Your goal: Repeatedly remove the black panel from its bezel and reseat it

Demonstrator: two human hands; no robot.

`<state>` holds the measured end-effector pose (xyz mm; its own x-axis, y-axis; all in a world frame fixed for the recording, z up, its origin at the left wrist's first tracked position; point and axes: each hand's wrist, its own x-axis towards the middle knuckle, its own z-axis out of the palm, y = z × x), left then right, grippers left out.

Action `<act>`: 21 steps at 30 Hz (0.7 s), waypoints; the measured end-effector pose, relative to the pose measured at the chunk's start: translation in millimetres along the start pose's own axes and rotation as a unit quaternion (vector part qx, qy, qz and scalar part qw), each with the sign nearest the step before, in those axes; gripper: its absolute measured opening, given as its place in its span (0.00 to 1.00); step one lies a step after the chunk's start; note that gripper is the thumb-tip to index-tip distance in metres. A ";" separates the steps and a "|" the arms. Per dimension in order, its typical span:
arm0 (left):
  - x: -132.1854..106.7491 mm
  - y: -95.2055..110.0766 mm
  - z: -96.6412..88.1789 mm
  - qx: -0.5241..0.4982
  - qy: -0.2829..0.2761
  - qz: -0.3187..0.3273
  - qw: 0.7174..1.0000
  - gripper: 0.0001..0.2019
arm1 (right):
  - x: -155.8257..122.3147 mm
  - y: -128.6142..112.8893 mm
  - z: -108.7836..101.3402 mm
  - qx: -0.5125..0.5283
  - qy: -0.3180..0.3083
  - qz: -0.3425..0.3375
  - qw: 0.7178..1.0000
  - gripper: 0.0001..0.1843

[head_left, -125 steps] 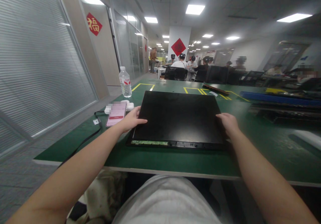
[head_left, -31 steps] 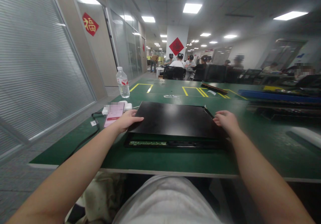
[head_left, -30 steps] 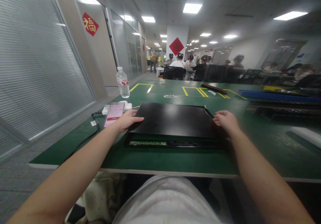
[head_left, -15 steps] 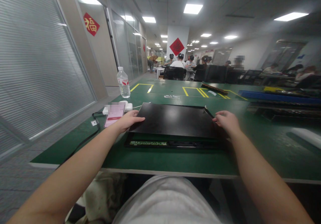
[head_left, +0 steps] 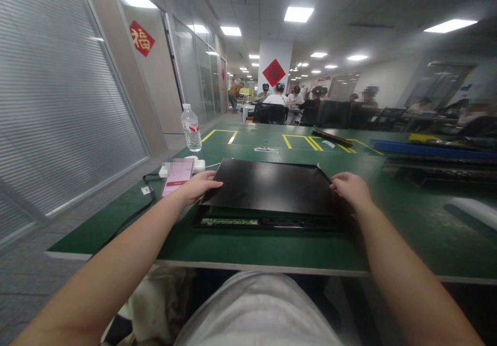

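A black panel (head_left: 267, 186) sits between the hands, over a dark frame (head_left: 303, 224) on the green desk (head_left: 272, 252). The left hand (head_left: 197, 187) clasps the panel's left edge, thumb on top. The right hand (head_left: 352, 189), fingers curled nearly closed, meets the right edge; whether it grips, I cannot tell.

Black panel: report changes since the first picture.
The black panel has tilted flatter, its far edge lower; white scraps now show beyond it, and a gap between its near edge and the circuit board. Left hand and right hand stay at its sides; bottle and phone unmoved.
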<state>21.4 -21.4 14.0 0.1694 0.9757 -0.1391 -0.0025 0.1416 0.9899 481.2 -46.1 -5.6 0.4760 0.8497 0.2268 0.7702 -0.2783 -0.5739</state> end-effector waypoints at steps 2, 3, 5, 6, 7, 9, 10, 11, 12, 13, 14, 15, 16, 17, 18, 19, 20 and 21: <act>1.6 -2.0 -1.0 -0.001 -0.004 0.007 1.000 0.23 | -4.1 -4.9 -2.8 0.018 -0.007 0.024 1.000 0.16; 2.5 -3.0 -1.5 -0.001 -0.006 0.011 1.000 0.22 | -6.0 -7.1 -4.1 0.027 -0.012 0.034 0.999 0.16; 3.8 -4.6 -2.2 -0.003 -0.009 0.015 1.000 0.21 | -9.0 -10.4 -6.1 0.034 -0.017 0.038 0.999 0.16; 4.1 -5.1 -2.3 -0.003 -0.011 0.018 1.000 0.20 | -10.0 -11.5 -6.8 0.034 -0.020 0.039 0.998 0.16; 4.3 -5.4 -2.3 -0.003 -0.013 0.020 1.000 0.20 | -10.7 -12.2 -7.4 0.032 -0.021 0.037 0.999 0.16; 4.0 -5.2 -2.0 0.003 -0.009 0.026 1.000 0.21 | -11.5 -13.0 -8.0 0.022 -0.023 0.033 0.999 0.15; 3.8 -5.0 -1.8 0.009 -0.003 0.028 1.000 0.21 | -11.8 -13.2 -8.2 0.015 -0.021 0.029 0.999 0.15; 3.6 -4.7 -1.5 0.016 0.002 0.029 0.999 0.22 | -12.2 -13.6 -8.4 0.007 -0.018 0.024 1.000 0.14; 3.4 -4.4 -1.2 0.022 0.007 0.029 0.999 0.22 | -12.7 -14.2 -8.6 -0.001 -0.015 0.017 1.000 0.14; 3.3 -4.1 -0.9 0.027 0.013 0.029 0.999 0.21 | -13.5 -15.1 -8.8 -0.010 -0.011 0.011 1.000 0.13; 3.2 -3.9 -0.7 0.029 0.019 0.029 0.999 0.21 | -14.4 -16.1 -9.1 -0.020 -0.010 0.007 1.000 0.13; 3.2 -3.8 -0.5 0.029 0.024 0.028 0.999 0.21 | -15.4 -17.3 -9.5 -0.029 -0.008 0.004 1.000 0.13; 3.4 -3.8 -0.5 0.025 0.027 0.026 0.999 0.21 | -16.5 -18.5 -9.9 -0.038 -0.007 0.003 0.999 0.13; 3.7 -3.9 -0.8 0.021 0.027 0.023 0.999 0.21 | -17.7 -19.8 -10.4 -0.045 -0.007 0.003 0.999 0.13; 4.1 -4.1 -1.2 0.016 0.027 0.020 0.999 0.21 | -18.8 -20.9 -10.8 -0.052 -0.006 0.002 0.999 0.14; 4.6 -4.3 -1.8 0.011 0.027 0.015 0.999 0.20 | -19.7 -21.8 -11.2 -0.058 -0.006 0.001 0.998 0.14; 5.2 -4.6 -2.6 0.007 0.027 0.012 1.000 0.20 | -20.4 -22.5 -11.5 -0.063 -0.007 0.000 0.998 0.14; 5.7 -4.8 -3.4 0.003 0.028 0.010 1.000 0.20 | -20.9 -22.9 -11.6 -0.068 -0.008 -0.001 0.998 0.14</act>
<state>19.0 -15.9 8.4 0.1138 0.9862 -0.1202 0.0009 0.1209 0.9927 458.5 -62.7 12.0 0.4677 0.8573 0.2152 0.8227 -0.3332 -0.4606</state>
